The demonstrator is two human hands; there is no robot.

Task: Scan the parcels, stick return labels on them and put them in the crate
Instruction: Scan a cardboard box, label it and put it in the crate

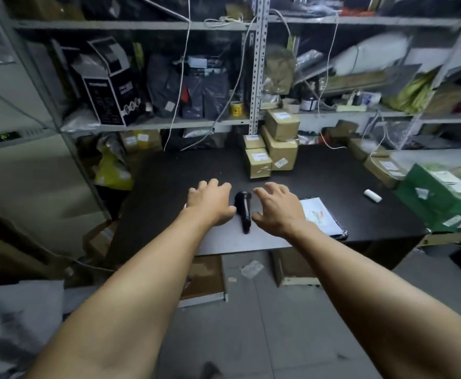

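Reaching over the table (169, 176), both hands hover palm-down with fingers spread, holding nothing: left hand (210, 205), right hand (278, 209). Between them lies the black scanner (243, 209), its long axis running away from the person, head at the far end, handle toward the near edge. Just right of the right hand lies a sheet of labels (322, 217). Beyond the hands stand stacked parcels (273, 149).

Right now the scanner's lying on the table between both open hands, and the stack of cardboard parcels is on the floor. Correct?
Not quite. The head view shows the cardboard parcels stacked on the black table, at its far edge, not on the floor. The rest holds: the scanner lies between the open left hand and right hand.
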